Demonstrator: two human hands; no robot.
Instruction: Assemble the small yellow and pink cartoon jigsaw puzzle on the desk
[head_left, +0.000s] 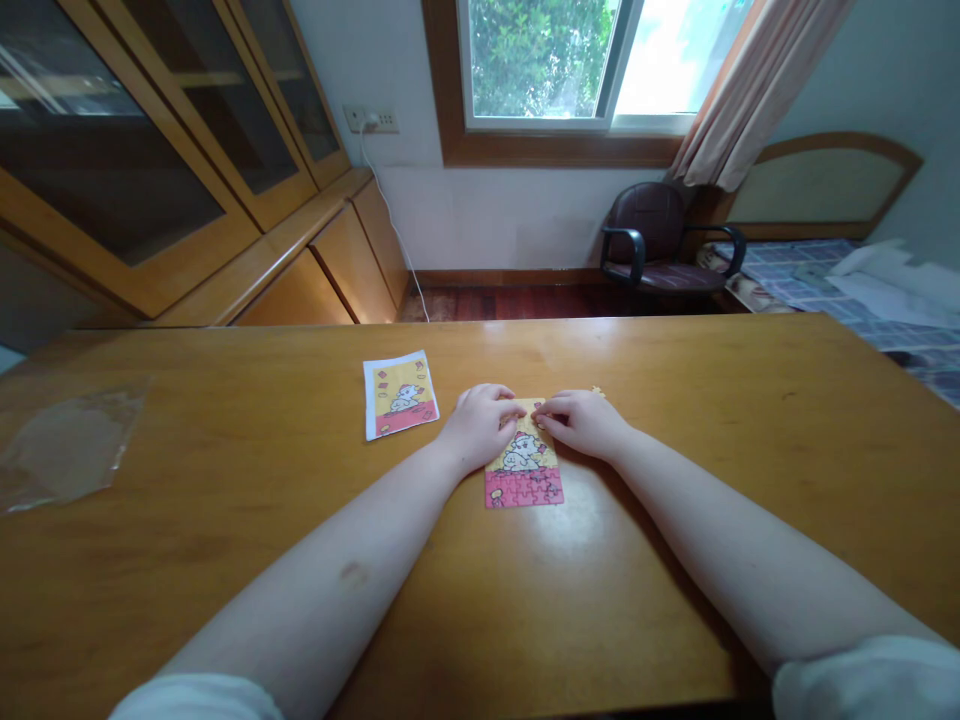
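A small jigsaw puzzle lies on the wooden table, with a white cartoon animal on yellow above a pink band. Its lower rows are joined, and seams between pieces show. My left hand is curled over the puzzle's upper left side, its fingers bent onto the edge. At the upper right, the closed fingers of my right hand touch the puzzle's edge; whether a loose piece is between them is hidden. Just beyond the right hand lies a small yellow puzzle piece. Both hands partly cover the top rows.
To the left lies a picture card with the same design. A clear plastic bag rests at the table's far left. Past the table stand a glass-door cabinet, an office chair and a bed.
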